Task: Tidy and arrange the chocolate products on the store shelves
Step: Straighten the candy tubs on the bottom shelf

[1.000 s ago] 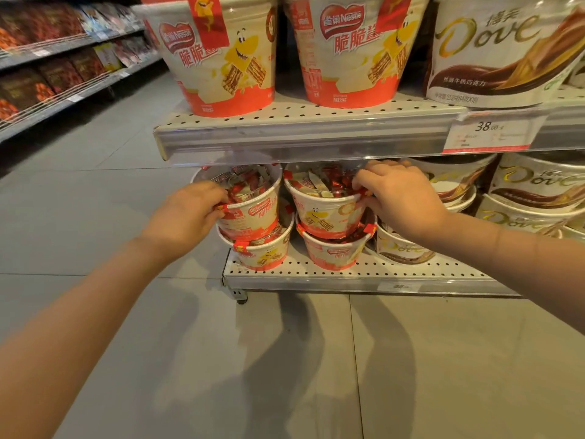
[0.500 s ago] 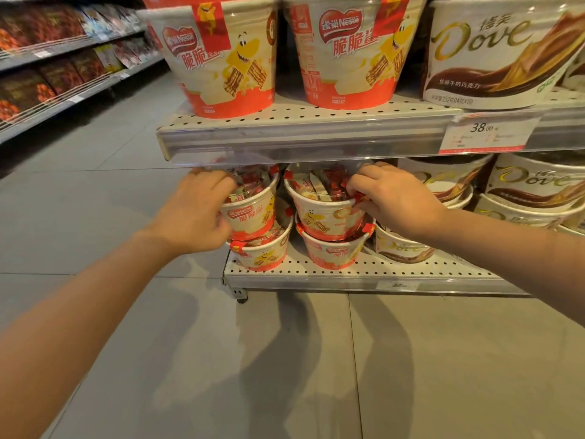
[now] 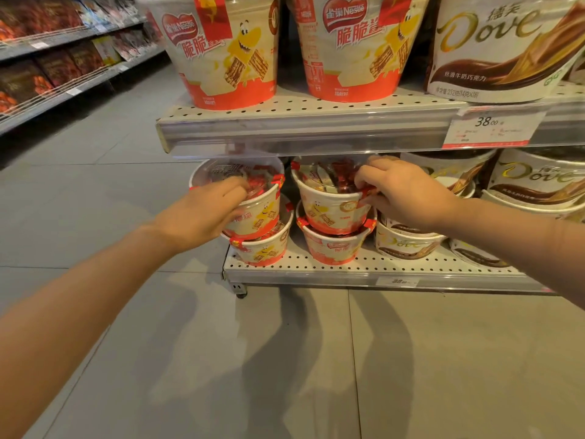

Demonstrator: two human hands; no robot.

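You stand before a white perforated metal shelf unit (image 3: 316, 106) with two levels in view. On the upper level sit two big cream-and-red Nestle wafer buckets (image 3: 221, 52) and, at the right, a big white-and-brown Dove bucket (image 3: 506, 49); under the Dove one a white price tag (image 3: 490, 128) reads 38.00. On the lower level the smaller cream-and-red Nestle tubs are stacked two high, probably to use the low space under the shelf, and white-and-brown Dove tubs (image 3: 408, 242) stand just beside them on the right.

Your left hand (image 3: 202, 213) holds the upper left tub with clear lid (image 3: 253, 201), the fingers curled over its near rim, so it seems you are turning or pushing it square onto the tub below. Your right hand (image 3: 405, 198) pinches the red tab at the rim of the upper right tub (image 3: 329, 204), most likely to line its label to the front. Both tubs rest on the tubs under them, a little off-centre.
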